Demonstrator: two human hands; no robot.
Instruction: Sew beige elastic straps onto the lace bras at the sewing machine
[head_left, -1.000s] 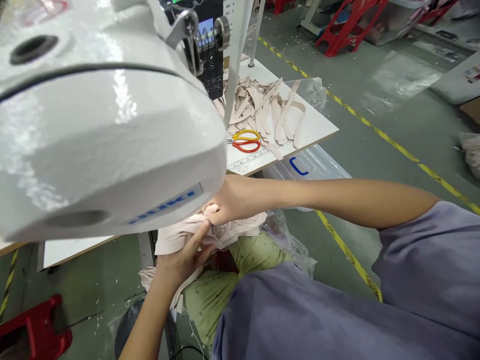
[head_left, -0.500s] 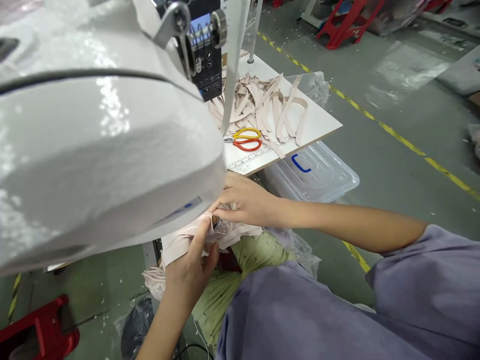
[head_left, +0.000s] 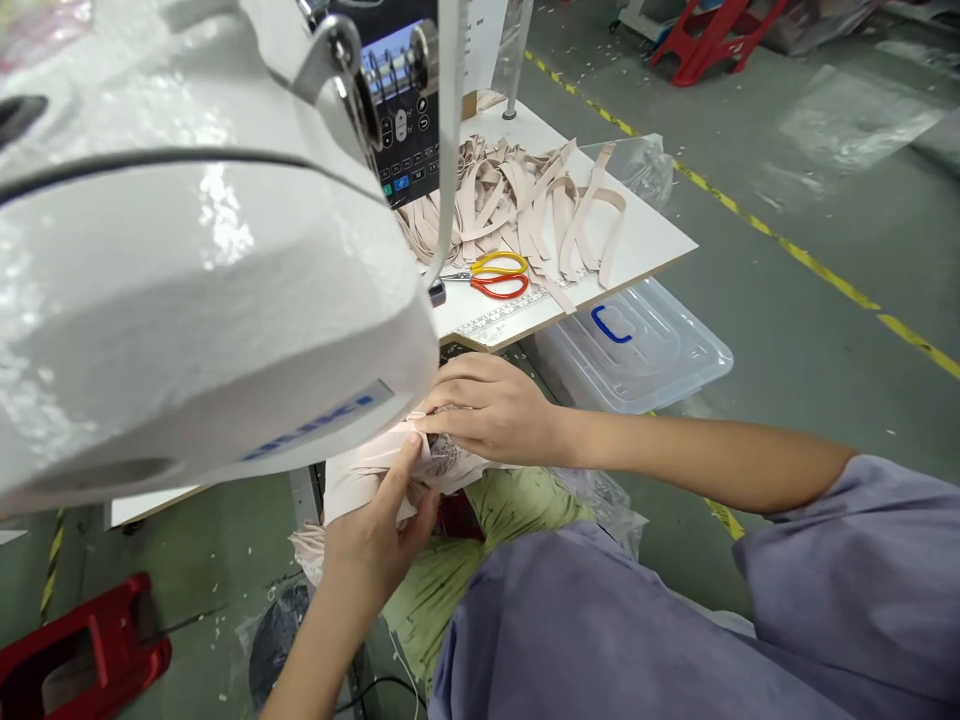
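A pale pink garment piece with lace (head_left: 358,478) lies under the head of the white sewing machine (head_left: 217,330) and hangs down toward my lap. My left hand (head_left: 382,530) is closed on its near side, index finger pressed on the cloth and thumb lower down by a fold. From the right, my right hand (head_left: 495,410) pinches the fabric edge beside the machine head, fingers bent together. The two hands' fingertips are close to each other. The machine head hides the needle and the far part of the cloth.
Beige fabric strips (head_left: 517,200) heap on the white table (head_left: 652,245), with yellow-and-red-handled scissors (head_left: 499,275) near its edge. Below stands a lidded clear plastic box (head_left: 652,350). A control panel (head_left: 409,125) is behind the machine. Red stools (head_left: 97,650) stand on the floor.
The view has shifted slightly, showing more of the machine's lettering and panel. My right hand's fingers have curled more over the cloth; my left hand stays nearly in place.
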